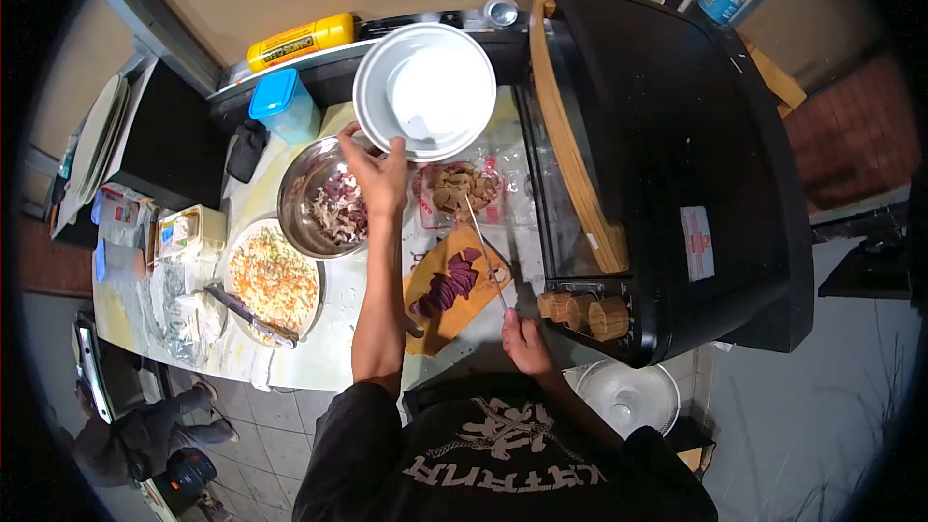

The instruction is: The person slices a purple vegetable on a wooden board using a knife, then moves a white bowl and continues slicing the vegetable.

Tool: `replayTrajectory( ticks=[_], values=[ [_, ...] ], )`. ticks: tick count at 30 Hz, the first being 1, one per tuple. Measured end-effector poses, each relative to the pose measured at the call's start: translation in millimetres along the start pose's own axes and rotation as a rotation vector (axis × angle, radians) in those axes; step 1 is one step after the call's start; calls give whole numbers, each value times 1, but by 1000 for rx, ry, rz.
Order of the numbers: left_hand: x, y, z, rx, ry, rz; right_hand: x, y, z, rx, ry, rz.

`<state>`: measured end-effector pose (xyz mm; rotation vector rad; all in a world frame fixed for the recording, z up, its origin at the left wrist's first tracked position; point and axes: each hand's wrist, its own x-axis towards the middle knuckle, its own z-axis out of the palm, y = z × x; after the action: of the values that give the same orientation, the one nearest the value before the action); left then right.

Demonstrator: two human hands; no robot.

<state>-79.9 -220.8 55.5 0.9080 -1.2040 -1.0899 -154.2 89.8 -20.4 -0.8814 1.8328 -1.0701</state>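
Note:
My left hand (379, 174) grips the lower rim of a white bowl (474, 63), thumb over the edge and fingers at its side. Under and beside that hand, a steel mixing bowl (293, 195) contains chopped purple and pale pieces. My right hand (527, 343) is closed around the handle of a knife (485, 249), its long thin blade pointing away from me. The blade passes over the right side of a wooden cutting board (441, 333), where dark purple slices (450, 288) lie in a row. Past the board, brown cut pieces (462, 189) rest on clear plastic.
A large black oven (696, 164) with a wooden handle stands right. At left, a plate (317, 314) of shredded vegetables has a second knife (253, 317) across it. Behind are a blue-lidded container (287, 106) and yellow bottle (302, 41). Another person (145, 440) is lower left.

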Motion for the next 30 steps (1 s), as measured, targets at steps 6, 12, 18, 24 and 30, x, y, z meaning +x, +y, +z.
replayTrajectory(
  ticks=[6,12,18,24,30],
  values=[
    [-6,67,-78,-46,215,-137,2,-11,1,104,-137,1],
    [-26,133,-173,47,581,-60,6,-14,9,100,-210,71],
    [-26,126,-304,29,878,91,9,-34,16,35,-252,19],
    [-23,108,-416,102,1046,184,13,-33,19,35,-275,28],
    [-7,108,-450,169,1269,85,16,-31,19,45,-256,-8]
  ],
)
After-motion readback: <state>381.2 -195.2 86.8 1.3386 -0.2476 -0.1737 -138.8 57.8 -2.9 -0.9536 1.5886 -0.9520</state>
